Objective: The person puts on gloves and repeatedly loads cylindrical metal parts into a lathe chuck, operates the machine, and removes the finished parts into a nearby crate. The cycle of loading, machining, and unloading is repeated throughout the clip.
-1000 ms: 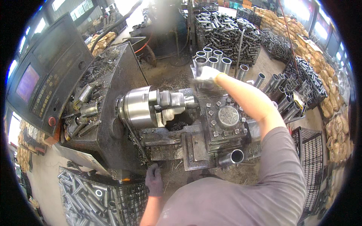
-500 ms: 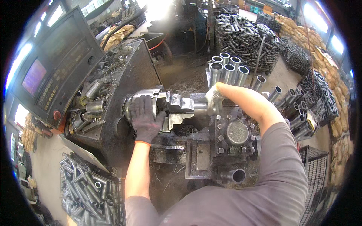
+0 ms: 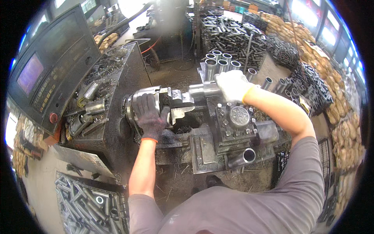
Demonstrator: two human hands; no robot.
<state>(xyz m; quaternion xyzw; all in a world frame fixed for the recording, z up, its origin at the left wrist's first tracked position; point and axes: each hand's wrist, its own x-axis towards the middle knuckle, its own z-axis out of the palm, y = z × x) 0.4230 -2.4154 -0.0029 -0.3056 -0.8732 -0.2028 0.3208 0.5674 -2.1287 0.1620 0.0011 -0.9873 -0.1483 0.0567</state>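
Note:
My left hand (image 3: 149, 117), in a dark glove with an orange cuff, lies on the rim of the lathe chuck (image 3: 137, 93) with its fingers extended and thumb apart. Stepped metal jaws (image 3: 180, 97) stick out from the chuck's right face. In a white glove, my right hand (image 3: 233, 85) is closed round the right end of a shiny metal tube (image 3: 198, 90). The tube lies roughly level, its left end beside the upper jaws; whether it touches them I cannot tell. Below my right hand sits the tool turret (image 3: 238, 116), ringed with bolts.
A control panel (image 3: 41, 74) with a red button stands at left. Several upright tubes (image 3: 223, 64) stand beyond my right hand, with heaped tubes (image 3: 233, 35) farther back. A wire basket of tubes (image 3: 87, 202) is at lower left. Another tube (image 3: 248, 156) points toward me below the turret.
My right hand has moved farther from the chuck and a little away from me, with the tube drawn out from between the jaws. My left hand stays on the chuck. The view has shifted.

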